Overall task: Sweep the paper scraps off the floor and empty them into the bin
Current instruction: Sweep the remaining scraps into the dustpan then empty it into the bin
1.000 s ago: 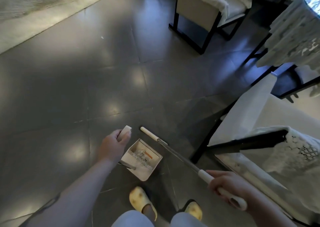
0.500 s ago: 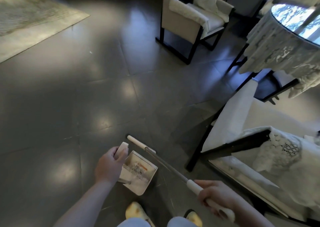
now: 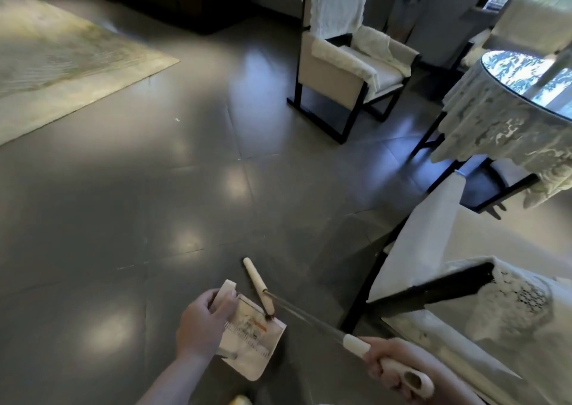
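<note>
Head view shows paper scraps [image 3: 252, 327] lying inside the dustpan [image 3: 252, 341], whose handle the left hand [image 3: 202, 324] grips with curled fingers. Right of the dustpan, the right hand [image 3: 391, 363] clasps the broom [image 3: 309, 316]. One speck [image 3: 177, 120] lies far beyond the dustpan. Sweeping seems nearly done; emptying remains, with no bin visible.

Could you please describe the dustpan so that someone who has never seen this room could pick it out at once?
Start at the dark tiled floor and look to the bottom centre, just left of the nearest white chair. There the left hand grips the handle of a pale dustpan. Unlike the slim broom beside it, it is a flat tray with comb teeth and scraps inside.
</note>
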The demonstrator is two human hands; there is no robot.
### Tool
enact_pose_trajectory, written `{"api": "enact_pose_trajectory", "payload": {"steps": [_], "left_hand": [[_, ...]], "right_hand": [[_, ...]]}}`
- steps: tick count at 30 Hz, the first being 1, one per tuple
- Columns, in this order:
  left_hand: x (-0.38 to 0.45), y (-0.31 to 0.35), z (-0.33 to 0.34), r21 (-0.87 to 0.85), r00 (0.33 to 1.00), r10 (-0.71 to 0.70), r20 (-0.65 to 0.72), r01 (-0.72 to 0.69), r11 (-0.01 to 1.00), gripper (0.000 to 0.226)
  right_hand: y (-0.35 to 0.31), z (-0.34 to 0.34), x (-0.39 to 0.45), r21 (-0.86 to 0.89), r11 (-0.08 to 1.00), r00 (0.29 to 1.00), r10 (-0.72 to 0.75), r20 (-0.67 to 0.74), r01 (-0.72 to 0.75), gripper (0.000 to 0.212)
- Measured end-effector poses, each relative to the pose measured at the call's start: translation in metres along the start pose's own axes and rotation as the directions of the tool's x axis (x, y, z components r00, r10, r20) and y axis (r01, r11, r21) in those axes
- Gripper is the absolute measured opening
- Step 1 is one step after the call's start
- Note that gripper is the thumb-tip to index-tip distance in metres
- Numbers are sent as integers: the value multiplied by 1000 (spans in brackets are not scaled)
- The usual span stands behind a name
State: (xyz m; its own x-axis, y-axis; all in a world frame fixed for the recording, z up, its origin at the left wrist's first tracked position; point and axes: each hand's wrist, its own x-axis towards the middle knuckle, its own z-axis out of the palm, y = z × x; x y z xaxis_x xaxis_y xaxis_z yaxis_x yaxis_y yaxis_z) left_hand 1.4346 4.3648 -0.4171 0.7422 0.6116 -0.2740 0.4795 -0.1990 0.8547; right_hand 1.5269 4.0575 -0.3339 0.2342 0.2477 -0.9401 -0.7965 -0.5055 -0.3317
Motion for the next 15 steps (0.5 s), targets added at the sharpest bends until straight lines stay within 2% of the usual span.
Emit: {"api": "enact_pose_trajectory", "payload": {"steps": [2,5,12,15], "left_hand": [[7,3,-4,-70,997,-21,-77,16,997,35],[22,12,-10,-145,988,-52,-147,31,989,37],[54,44,-23,-270,969,-72,-235,6,963,39],[78,62,-29,-321,957,-83,-278,-11,947,36]], "right_hand": [[-11,6,-7,-52,997,998,-65,2,65,39],[-34,12,-11,-159,976,985,-160,-69,147,31],[-105,-12,10,-21,984,974,-180,-134,179,35],[-140,-25,29,3,981,972,-193,-132,195,27]]}}
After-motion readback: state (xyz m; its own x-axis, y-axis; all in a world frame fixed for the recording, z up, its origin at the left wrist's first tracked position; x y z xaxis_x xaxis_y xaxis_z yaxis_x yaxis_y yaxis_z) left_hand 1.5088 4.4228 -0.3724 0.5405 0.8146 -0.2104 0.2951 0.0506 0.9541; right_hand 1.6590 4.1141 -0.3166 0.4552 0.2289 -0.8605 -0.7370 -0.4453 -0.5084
